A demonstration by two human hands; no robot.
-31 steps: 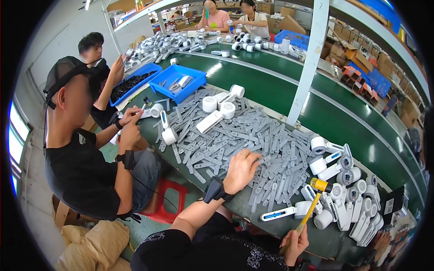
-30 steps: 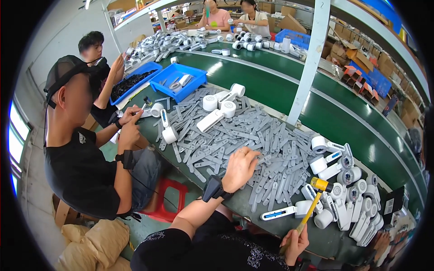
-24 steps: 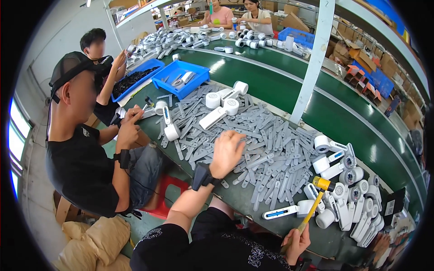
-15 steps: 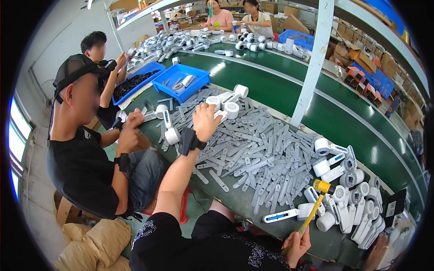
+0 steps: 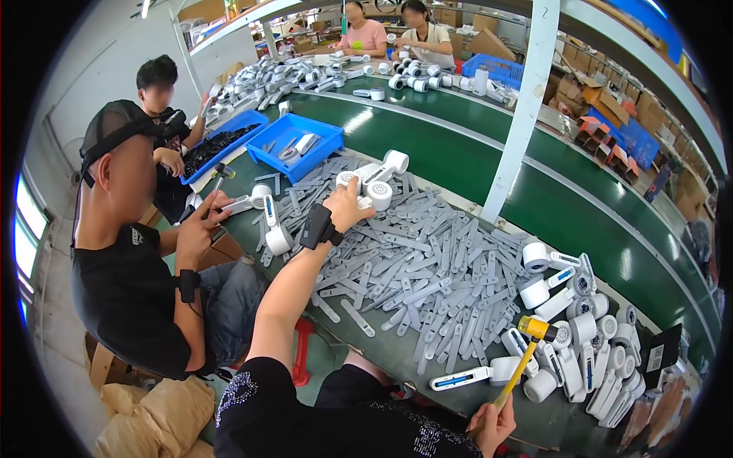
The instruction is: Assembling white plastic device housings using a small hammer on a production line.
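Note:
Over the far part of a heap of flat grey plastic strips (image 5: 427,263), my left hand (image 5: 345,204) has its fingers curled at a white handheld fan (image 5: 366,200). More white round-headed fans (image 5: 395,162) lie against it on the heap; my fingers partly hide the held one. Low on the right, my right hand (image 5: 494,424) is wrapped round the yellow handle of a mallet (image 5: 537,328). Its yellow-and-black head is raised above a cluster of white fans (image 5: 580,343). Nearest the mallet lies a fan with a blue strip in its handle (image 5: 460,379).
A blue tray (image 5: 336,145) with a few parts stands beyond the heap, beside a blue tray of black pieces (image 5: 248,126). A metal post (image 5: 521,122) rises by the green conveyor (image 5: 427,145). A co-worker (image 5: 145,267) sits at my left; others work farther off.
The view has shifted slightly, so the bench appears lower and more to the left. My left hand's fingers have drawn closer together at the fans. My right hand keeps the mallet.

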